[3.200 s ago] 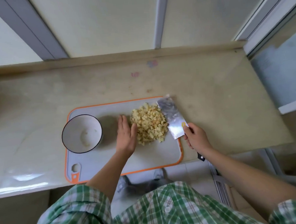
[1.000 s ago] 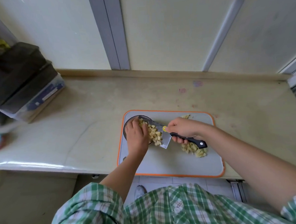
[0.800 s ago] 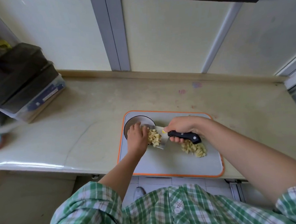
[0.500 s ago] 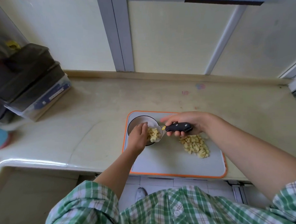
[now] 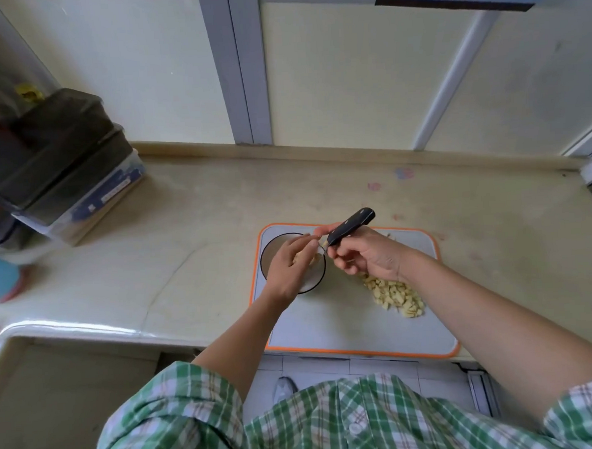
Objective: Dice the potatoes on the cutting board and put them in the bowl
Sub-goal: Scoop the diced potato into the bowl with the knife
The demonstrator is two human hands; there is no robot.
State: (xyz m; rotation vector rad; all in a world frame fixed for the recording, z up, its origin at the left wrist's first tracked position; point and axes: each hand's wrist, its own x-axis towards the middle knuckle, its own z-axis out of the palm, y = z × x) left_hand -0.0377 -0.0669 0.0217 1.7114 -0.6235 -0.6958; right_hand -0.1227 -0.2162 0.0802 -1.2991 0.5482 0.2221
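Potato dice [image 5: 394, 294] lie at four o'clock on the cutting board [image 5: 327, 329]; I see my right hand [image 5: 368, 255] gripping the knife handle [image 5: 351, 226], my left hand [image 5: 288, 264] loose-fingered over the bowl [image 5: 264, 260], all on a beige counter [image 5: 186, 247].

Soft, bright daylight in a wide-angle view.
I see even light coming through the frosted panels [image 5: 348, 77] behind the counter [image 5: 201, 212]. Glare lies on its front edge at left, and shadows on the cutting board [image 5: 327, 322] are faint. Straight lines bend near the edges, and the containers [image 5: 61, 161] at left look blurred.

The bench [image 5: 199, 229] looks like smooth, faintly glossy stone; the cutting board [image 5: 344, 328] matt plastic; the knife handle [image 5: 351, 225] glossy black.
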